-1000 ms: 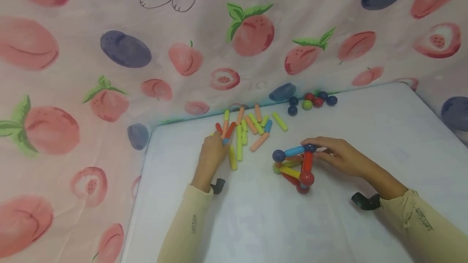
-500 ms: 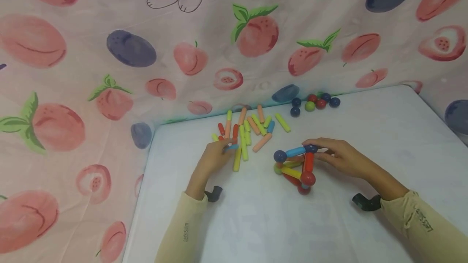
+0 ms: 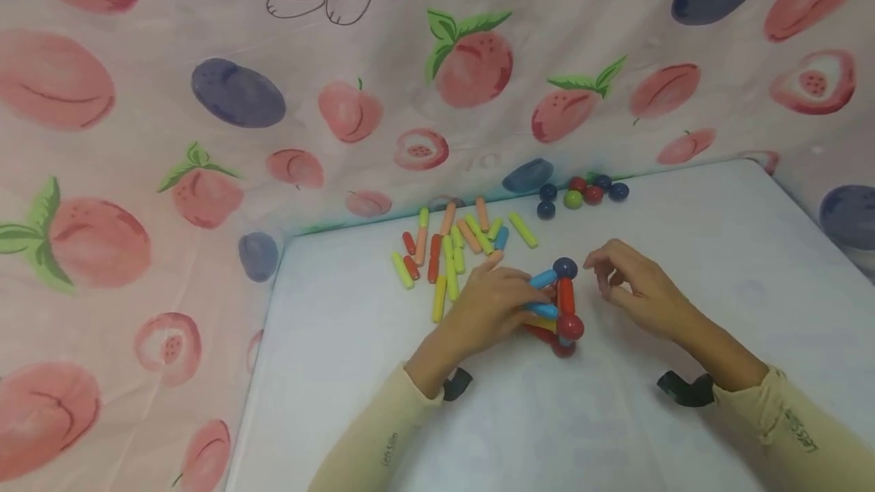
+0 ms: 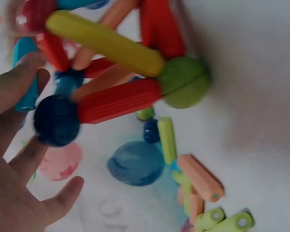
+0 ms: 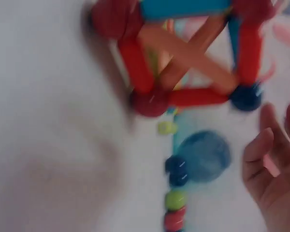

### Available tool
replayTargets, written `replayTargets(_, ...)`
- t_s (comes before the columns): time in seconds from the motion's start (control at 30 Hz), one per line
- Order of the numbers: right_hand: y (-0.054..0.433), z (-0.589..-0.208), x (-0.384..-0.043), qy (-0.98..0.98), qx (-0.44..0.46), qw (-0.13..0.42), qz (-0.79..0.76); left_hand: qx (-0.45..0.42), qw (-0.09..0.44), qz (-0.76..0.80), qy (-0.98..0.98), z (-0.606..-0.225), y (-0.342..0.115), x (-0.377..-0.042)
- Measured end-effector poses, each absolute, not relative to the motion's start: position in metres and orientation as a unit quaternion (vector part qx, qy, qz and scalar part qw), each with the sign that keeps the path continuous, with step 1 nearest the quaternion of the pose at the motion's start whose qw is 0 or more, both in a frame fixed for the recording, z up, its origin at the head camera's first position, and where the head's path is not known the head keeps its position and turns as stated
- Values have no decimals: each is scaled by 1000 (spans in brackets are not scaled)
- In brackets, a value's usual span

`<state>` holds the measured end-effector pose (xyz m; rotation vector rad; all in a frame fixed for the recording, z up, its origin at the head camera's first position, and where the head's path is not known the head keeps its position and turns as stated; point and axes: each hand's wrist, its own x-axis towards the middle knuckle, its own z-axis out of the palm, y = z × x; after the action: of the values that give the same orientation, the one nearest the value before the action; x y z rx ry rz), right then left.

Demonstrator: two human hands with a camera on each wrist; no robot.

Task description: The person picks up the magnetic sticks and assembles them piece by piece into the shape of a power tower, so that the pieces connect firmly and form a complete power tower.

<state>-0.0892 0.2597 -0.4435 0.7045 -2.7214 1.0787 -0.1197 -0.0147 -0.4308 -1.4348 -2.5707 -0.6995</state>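
A framework of coloured magnetic sticks and balls stands mid-table, with a red stick [image 3: 566, 296] upright between a navy ball [image 3: 565, 268] and a red ball [image 3: 570, 326]. My left hand [image 3: 487, 311] is at its left side and hides part of it. Between thumb and finger that hand pinches a loose blue stick [image 4: 23, 48], close to the framework's navy ball [image 4: 57, 121] in the left wrist view. My right hand [image 3: 636, 287] hovers just right of the framework, fingers loosely bent and holding nothing. In the right wrist view a small gap separates its fingers from a navy ball [image 5: 246, 96].
Loose sticks in yellow-green, peach, red and blue, such as a yellow stick [image 3: 439, 298], lie scattered at the back left. Several balls, among them a green ball [image 3: 573, 200], sit along the back edge against the fruit-print cloth [image 3: 369, 36].
My left hand has carried the blue stick rightward from the scattered sticks to the framework. My right hand has let go of the navy corner ball and drawn slightly away.
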Motion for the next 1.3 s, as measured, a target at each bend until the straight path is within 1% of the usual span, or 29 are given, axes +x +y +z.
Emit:
replayTargets(0.1,255,-438,-74,-896,302,40,324,-476,72,-223,-848,-437,-14,-120)
replayTargets(0.17,251,-438,-68,-893,338,27,297,-481,70,-236,-842,-441,-14,-121)
replayTargets(0.23,248,-440,-67,-892,346,30,290,-484,59,-250,-837,-443,-15,-120)
replayTargets(0.33,249,-444,-70,-888,335,45,311,-481,43,-260,-836,-446,-14,-117)
replayTargets(0.43,254,-446,-72,-878,334,33,342,-470,40,-250,-846,-446,-15,-108)
replayTargets(0.5,257,-447,-73,-870,339,11,359,-462,49,-239,-853,-446,-16,-102)
replayTargets(0.63,261,-449,-75,-855,348,-25,383,-449,84,-241,-856,-446,-16,-92)
replayTargets(0.73,260,-450,-75,-845,361,-27,393,-442,112,-234,-859,-446,-15,-86)
replayTargets(0.83,259,-451,-75,-839,370,-19,398,-430,116,-228,-866,-447,-17,-81)
replayTargets(1.07,261,-453,-73,-860,350,-2,372,-408,58,-293,-863,-448,-23,-72)
replayTargets(1.17,263,-453,-73,-870,324,-21,370,-406,47,-307,-860,-450,-24,-69)
replayTargets(1.3,265,-454,-75,-886,260,-64,379,-419,29,-340,-842,-452,-25,-67)
